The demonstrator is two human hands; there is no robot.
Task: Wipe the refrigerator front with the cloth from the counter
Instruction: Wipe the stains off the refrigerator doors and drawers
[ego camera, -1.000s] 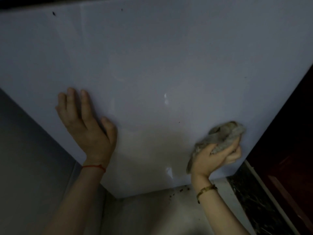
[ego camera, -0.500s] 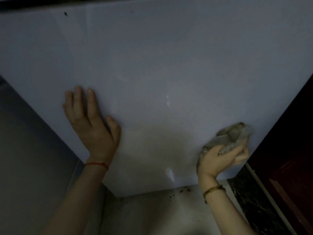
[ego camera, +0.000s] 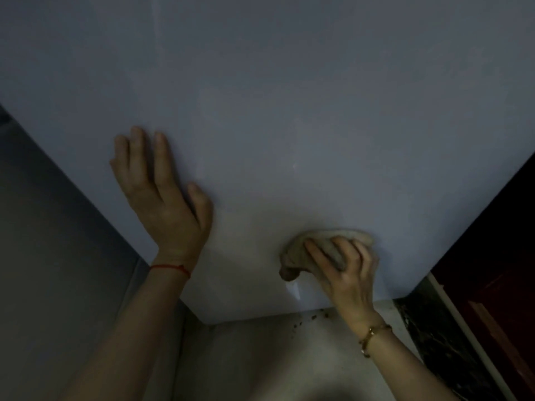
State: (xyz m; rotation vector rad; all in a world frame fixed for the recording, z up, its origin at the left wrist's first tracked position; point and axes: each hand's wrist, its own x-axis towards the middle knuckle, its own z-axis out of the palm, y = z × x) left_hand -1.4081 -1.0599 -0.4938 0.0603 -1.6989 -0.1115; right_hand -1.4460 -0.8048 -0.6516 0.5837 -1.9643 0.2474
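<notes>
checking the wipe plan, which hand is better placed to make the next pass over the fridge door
Right. The right hand already presses the cloth against the refrigerator door; the left hand lies flat and bare, probably only bracing.

Bunched grey cloth [ego camera: 324, 241] against refrigerator front [ego camera: 289, 111]

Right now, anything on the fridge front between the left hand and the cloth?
Bare panel only in the head view: nothing sits on the refrigerator front between the flat left hand and the cloth bunched under the right hand.

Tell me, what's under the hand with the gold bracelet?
A bunched grey cloth, pressed against the refrigerator front by the right hand. The door surface beneath the cloth is covered, so it can't be seen.
</notes>
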